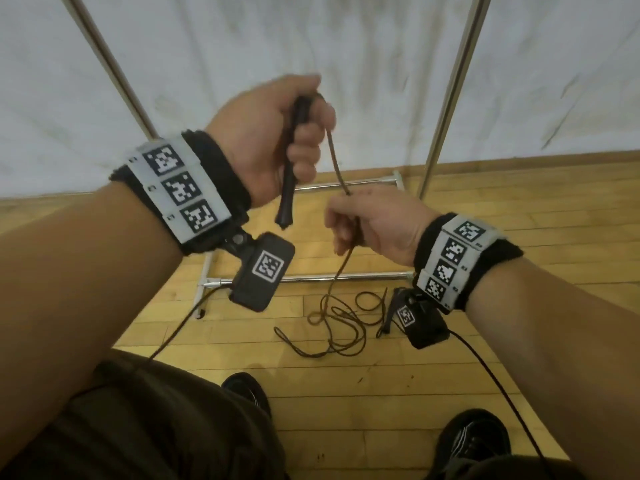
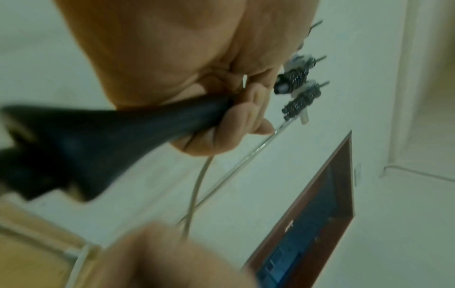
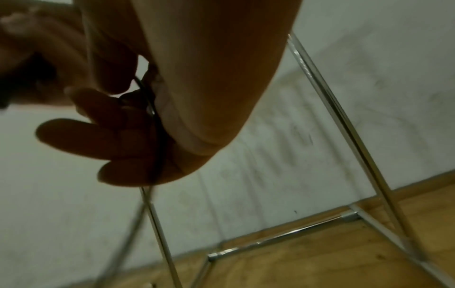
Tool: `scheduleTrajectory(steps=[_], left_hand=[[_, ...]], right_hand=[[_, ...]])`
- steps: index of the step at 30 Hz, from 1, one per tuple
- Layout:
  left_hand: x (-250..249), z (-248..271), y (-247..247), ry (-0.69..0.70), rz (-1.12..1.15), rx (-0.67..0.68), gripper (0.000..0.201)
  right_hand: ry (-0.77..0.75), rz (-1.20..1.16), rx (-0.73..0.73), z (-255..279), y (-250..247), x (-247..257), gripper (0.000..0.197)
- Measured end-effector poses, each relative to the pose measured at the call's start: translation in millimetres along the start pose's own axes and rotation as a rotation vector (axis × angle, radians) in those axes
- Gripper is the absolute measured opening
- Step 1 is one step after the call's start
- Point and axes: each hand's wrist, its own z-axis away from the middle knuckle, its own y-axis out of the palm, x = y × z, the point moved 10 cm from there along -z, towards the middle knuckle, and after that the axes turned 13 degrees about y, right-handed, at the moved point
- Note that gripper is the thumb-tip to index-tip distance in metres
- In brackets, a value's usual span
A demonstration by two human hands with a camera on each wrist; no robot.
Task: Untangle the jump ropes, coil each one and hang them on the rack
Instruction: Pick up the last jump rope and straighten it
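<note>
My left hand (image 1: 304, 140) is raised and grips a black jump rope handle (image 1: 289, 181), whose flared end points down. In the left wrist view the same handle (image 2: 103, 140) fills the left side. A thin brown cord (image 1: 335, 157) leaves the top of the handle and drops to my right hand (image 1: 343, 220), which pinches it between thumb and curled fingers (image 3: 110, 136). Below that hand the cord falls to a loose tangle (image 1: 336, 327) on the floor. A second black handle (image 1: 390, 308) lies beside the tangle, partly hidden by the right wrist camera.
The metal rack stands straight ahead against a white sheet, with its uprights (image 1: 453, 81) and low base bars (image 1: 311, 279) on the wooden floor. My shoes (image 1: 474, 441) are near the tangle. Dark wound bundles (image 2: 295, 87) hang high on a thin rail.
</note>
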Motion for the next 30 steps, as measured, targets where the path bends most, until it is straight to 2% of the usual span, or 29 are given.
scheduleTrajectory(steps=[2, 5, 7, 9, 10, 12, 15, 18, 20, 23, 25, 26, 29, 30], left_hand=[[-31.6, -4.9, -19.8, 0.099, 0.062, -0.069, 0.041], [-66.2, -8.7, -53.5, 0.202, 0.137, -0.141, 0.031], [-56.9, -10.4, -74.8, 0.171, 0.105, -0.244, 0.030], [-28.1, -11.3, -86.2, 0.092, -0.027, -0.340, 0.034], [-12.3, -12.4, -85.1, 0.051, -0.118, -0.342, 0.034], [14.9, -15.4, -72.1, -0.016, -0.270, -0.250, 0.031], [33.2, -20.5, -39.7, -0.010, -0.389, -0.006, 0.024], [43.0, -19.0, -8.8, -0.002, -0.567, 0.215, 0.023], [44.6, -16.4, 3.9, 0.004, -0.681, 0.316, 0.026], [32.4, -18.5, -1.0, 0.043, -0.730, 0.311, 0.041], [29.4, -19.4, -10.5, 0.028, -0.687, 0.306, 0.048], [30.3, -18.3, -15.2, 0.016, -0.703, 0.321, 0.047], [34.8, -15.8, -24.5, 0.026, -0.787, 0.360, 0.024], [35.2, -17.1, -28.9, 0.032, -0.796, 0.343, 0.022]], right_hand=[[0.108, 0.115, -0.021, -4.3, -6.4, -27.8, 0.032], [0.286, 0.457, -0.183, -6.2, -37.4, -79.9, 0.045], [0.374, 0.693, -0.246, -2.9, -57.9, -105.6, 0.048], [0.452, 0.847, -0.224, 1.0, -69.3, -116.2, 0.046], [0.493, 0.925, -0.212, 4.3, -72.8, -114.9, 0.044], [0.525, 1.025, -0.253, 8.9, -80.6, -95.7, 0.040], [0.447, 0.984, -0.325, 6.5, -81.9, -50.2, 0.029], [0.358, 0.912, -0.282, 1.1, -64.5, -7.3, 0.014], [0.297, 0.819, -0.276, 2.3, -55.1, 16.0, 0.012], [0.235, 0.747, -0.221, 7.0, -41.8, 33.2, 0.014], [0.197, 0.567, -0.186, 8.5, -35.0, 41.2, 0.014], [0.185, 0.491, -0.189, 7.1, -33.0, 45.9, 0.016], [0.144, 0.403, -0.174, -2.2, -19.5, 58.2, 0.018], [0.129, 0.376, -0.165, -4.1, -14.8, 61.5, 0.017]])
